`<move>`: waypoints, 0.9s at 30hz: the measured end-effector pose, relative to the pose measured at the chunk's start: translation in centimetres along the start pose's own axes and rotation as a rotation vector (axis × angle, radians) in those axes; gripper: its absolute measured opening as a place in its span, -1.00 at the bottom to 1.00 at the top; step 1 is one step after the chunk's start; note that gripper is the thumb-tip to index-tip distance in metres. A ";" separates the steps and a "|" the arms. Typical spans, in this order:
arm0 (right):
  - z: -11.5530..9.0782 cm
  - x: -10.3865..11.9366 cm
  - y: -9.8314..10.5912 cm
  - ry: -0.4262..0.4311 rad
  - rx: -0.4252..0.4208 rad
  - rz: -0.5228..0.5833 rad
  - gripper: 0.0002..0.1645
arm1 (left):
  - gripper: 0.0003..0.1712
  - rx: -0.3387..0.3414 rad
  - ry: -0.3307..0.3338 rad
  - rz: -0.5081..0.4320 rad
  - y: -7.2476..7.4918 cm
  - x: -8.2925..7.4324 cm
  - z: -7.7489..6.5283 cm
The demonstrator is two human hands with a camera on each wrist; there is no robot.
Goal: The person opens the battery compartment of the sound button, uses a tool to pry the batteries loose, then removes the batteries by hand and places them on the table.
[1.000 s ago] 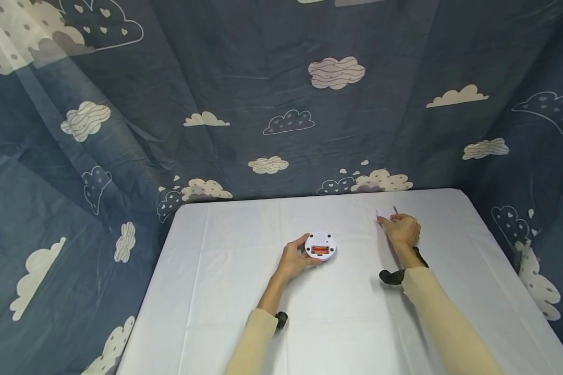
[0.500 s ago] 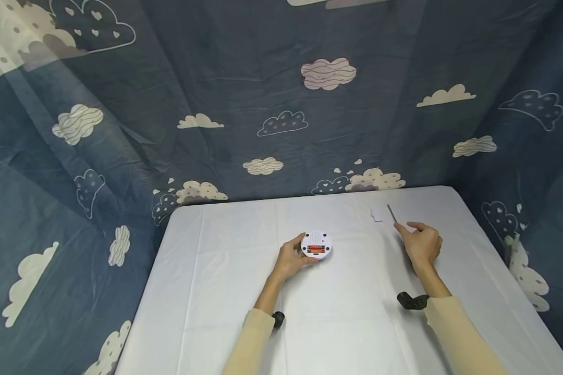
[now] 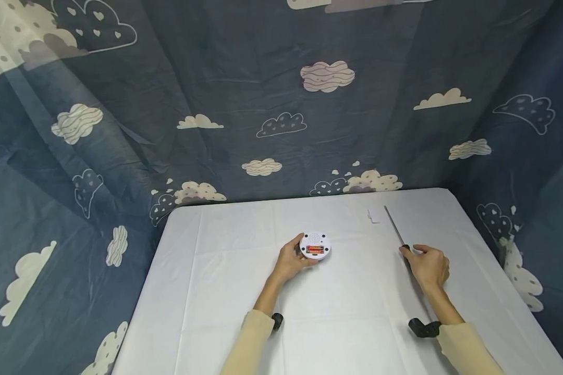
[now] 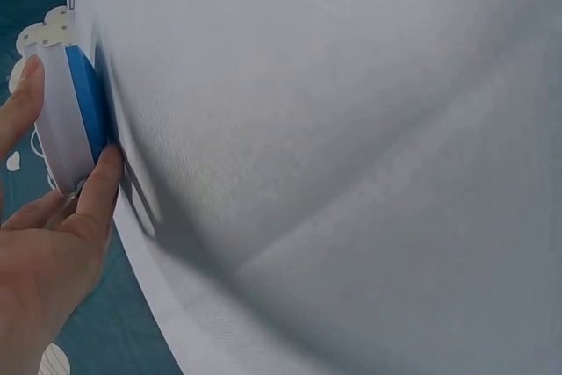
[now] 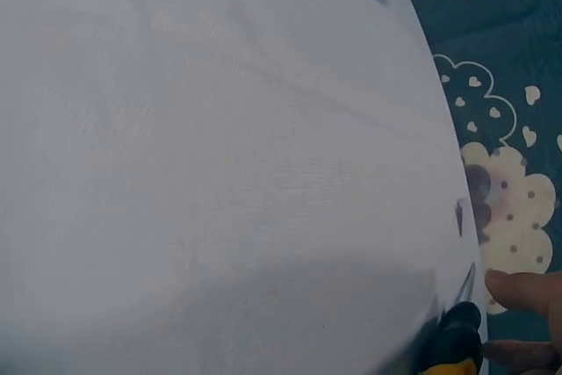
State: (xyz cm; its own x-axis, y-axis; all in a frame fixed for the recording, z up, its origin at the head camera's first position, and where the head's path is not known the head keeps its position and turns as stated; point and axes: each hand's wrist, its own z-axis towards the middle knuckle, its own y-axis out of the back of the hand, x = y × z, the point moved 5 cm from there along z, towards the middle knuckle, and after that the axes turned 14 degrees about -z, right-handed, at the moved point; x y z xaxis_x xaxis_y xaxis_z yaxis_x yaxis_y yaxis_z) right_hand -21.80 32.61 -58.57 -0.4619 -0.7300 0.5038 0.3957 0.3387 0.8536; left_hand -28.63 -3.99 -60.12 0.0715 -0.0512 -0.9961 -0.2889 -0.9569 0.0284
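A round white battery-powered device (image 3: 315,237) with a blue side (image 4: 89,103) is in my left hand (image 3: 290,262), thumb and fingers gripping its rim. Its underside faces up in the head view, showing red batteries (image 3: 315,250) in an uncovered compartment. A screwdriver (image 3: 395,225) points to the far left on the table. Over its black-and-yellow handle (image 5: 454,342) is my right hand (image 3: 429,266), thumb and finger close beside the handle in the right wrist view. Contact is hard to tell. A small white cover-like piece (image 3: 373,216) lies left of the screwdriver tip.
The white-covered table (image 3: 234,291) ends at a dark blue curtain with clouds (image 3: 262,135) at the back and sides. Each wrist carries a black camera mount (image 3: 424,328).
My right hand has let go of the small white piece, leaving it on the table. It has drawn back along the screwdriver to the handle. My left hand keeps its hold.
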 end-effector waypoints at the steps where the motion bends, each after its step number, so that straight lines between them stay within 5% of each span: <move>1: 0.0 -0.1 0.0 0.005 0.000 -0.006 -0.47 | 0.13 0.001 -0.004 0.004 -0.1 -0.1 0.0; 18: -0.9 -1.4 -1.2 0.049 -0.027 -0.041 -0.56 | 0.14 -0.026 -0.073 0.128 -0.7 -0.5 0.1; 27: 0.1 -1.8 -1.2 0.011 0.025 0.049 -0.48 | 0.14 -0.047 -0.094 0.203 -0.8 -0.4 0.2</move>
State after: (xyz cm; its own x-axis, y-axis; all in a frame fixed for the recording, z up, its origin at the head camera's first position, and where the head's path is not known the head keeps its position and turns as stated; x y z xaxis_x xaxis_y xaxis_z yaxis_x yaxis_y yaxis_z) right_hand -21.50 33.55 -60.49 -0.4333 -0.7186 0.5439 0.3973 0.3893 0.8310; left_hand -28.64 -3.17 -59.80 -0.0736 -0.2195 -0.9728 -0.2433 -0.9420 0.2310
